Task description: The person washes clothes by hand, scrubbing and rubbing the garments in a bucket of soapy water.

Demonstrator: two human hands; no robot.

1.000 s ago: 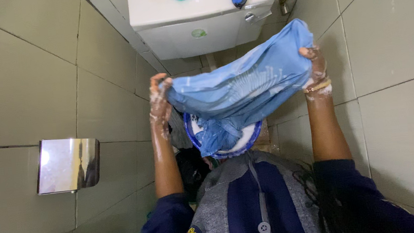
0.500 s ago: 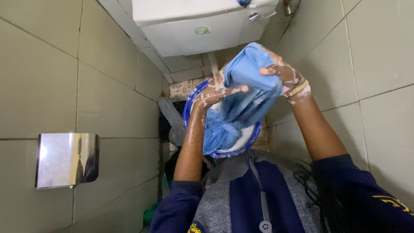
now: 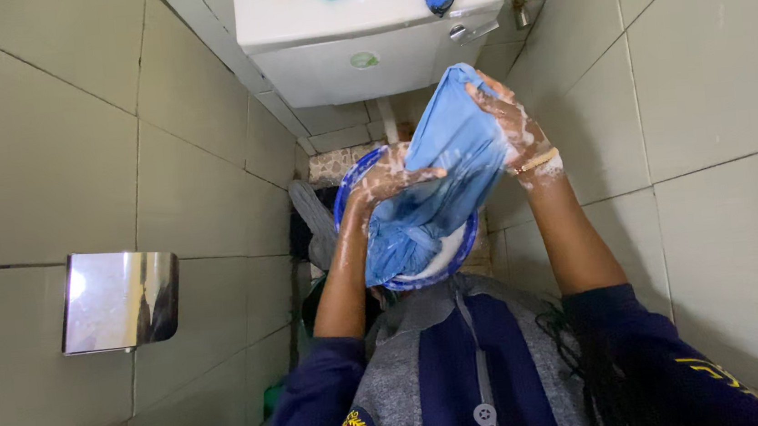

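Both soapy hands grip a wet light-blue garment (image 3: 448,166) above the blue-rimmed wash basin (image 3: 346,202): left hand (image 3: 385,180) clenched low, right hand (image 3: 508,124) grasping the top. Rubbing the gathered folds firmly against each other, directly over the basin, should keep suds off the tiled floor.

Cloth: the wet light-blue fabric garment (image 3: 448,170), stretched wide a second ago, is now bunched into a narrow upright fold.
Left hand: the soapy left hand (image 3: 390,180) has come in from the far left to the garment's middle.
Right hand: the right hand (image 3: 508,124) has shifted inward, onto the fold's top.
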